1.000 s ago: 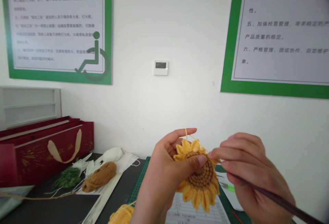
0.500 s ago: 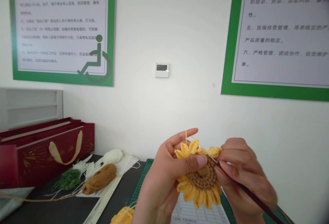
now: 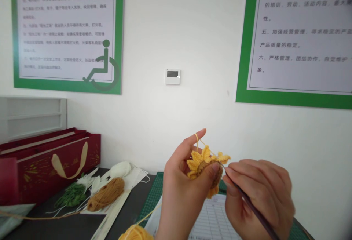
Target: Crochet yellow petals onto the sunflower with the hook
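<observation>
My left hand point(image 3: 184, 181) pinches a crocheted sunflower point(image 3: 202, 166) with a brown centre and yellow petals, its thumb lying across the centre. A strand of yellow yarn loops over the raised left index finger and runs to the flower's top edge. In my right hand point(image 3: 261, 196) is a crochet hook point(image 3: 254, 208) with a dark handle, held like a pen. The hook's metal tip meets the flower's upper right rim, beside the petals there. The left hand and thumb hide much of the flower's lower part. A yellow yarn ball point(image 3: 136, 233) lies below at the bottom edge.
On the dark table point(image 3: 121, 220) lie brown yarn point(image 3: 106, 195), green yarn point(image 3: 70, 195), white yarn point(image 3: 121, 169) and a long pale ruler point(image 3: 114, 210). Red gift bags point(image 3: 35, 170) stand at left. A printed sheet point(image 3: 211, 220) covers part of the green cutting mat point(image 3: 152, 194).
The flower has tilted, so its face and lower petals show less. My right hand has turned and sits slightly lower, with the hook steeper. The left index finger is raised a little higher.
</observation>
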Action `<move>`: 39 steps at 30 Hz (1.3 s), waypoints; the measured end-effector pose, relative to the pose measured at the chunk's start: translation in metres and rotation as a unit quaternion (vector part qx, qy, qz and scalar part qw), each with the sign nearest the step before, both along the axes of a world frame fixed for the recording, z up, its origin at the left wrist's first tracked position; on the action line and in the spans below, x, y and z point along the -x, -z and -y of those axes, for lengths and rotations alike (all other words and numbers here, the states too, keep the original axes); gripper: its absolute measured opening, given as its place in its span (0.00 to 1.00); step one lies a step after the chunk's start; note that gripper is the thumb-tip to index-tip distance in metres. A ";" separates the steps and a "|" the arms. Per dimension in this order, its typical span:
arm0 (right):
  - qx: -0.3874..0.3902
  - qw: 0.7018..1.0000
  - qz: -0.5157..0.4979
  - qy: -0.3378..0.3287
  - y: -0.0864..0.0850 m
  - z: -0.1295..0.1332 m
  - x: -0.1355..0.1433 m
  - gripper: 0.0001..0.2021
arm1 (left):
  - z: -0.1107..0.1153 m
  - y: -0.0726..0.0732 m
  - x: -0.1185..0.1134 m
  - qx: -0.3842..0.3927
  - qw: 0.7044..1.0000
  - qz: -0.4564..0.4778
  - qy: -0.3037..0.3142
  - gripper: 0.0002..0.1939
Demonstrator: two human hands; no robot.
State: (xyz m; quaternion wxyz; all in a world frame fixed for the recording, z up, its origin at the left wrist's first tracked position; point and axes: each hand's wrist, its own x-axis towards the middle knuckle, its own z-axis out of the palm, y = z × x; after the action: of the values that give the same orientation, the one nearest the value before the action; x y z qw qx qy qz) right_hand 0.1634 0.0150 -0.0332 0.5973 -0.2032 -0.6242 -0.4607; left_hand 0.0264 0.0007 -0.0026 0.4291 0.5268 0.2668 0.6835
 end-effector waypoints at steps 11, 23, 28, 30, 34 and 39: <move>0.396 0.771 -0.249 -0.433 -0.003 -0.013 -0.008 0.13 | -0.013 -0.001 0.017 0.060 0.985 0.011 0.160 0.29; 0.323 0.858 -0.230 -0.327 0.003 -0.004 -0.006 0.08 | -0.013 0.003 0.015 0.050 0.994 -0.064 0.071 0.24; 0.399 0.734 -0.289 -0.468 -0.003 -0.012 -0.007 0.14 | -0.011 -0.001 0.020 0.072 0.987 -0.033 0.142 0.23; 0.434 0.670 -0.302 -0.521 -0.005 -0.013 -0.005 0.15 | -0.011 -0.002 0.020 0.074 0.984 -0.025 0.161 0.22; 0.472 0.575 -0.285 -0.605 -0.004 -0.015 0.004 0.14 | -0.010 -0.002 0.019 0.076 0.975 0.006 0.209 0.21; 0.392 0.632 -0.223 -0.631 0.004 -0.021 0.012 0.07 | -0.012 0.000 0.018 0.076 0.963 0.042 0.254 0.24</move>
State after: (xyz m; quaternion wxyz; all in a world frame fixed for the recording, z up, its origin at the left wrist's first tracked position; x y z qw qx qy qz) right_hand 0.1511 0.0358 -0.0369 0.7273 -0.0713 -0.5699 0.3757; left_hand 0.0082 0.0126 -0.0025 0.6378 0.5145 0.1571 0.5512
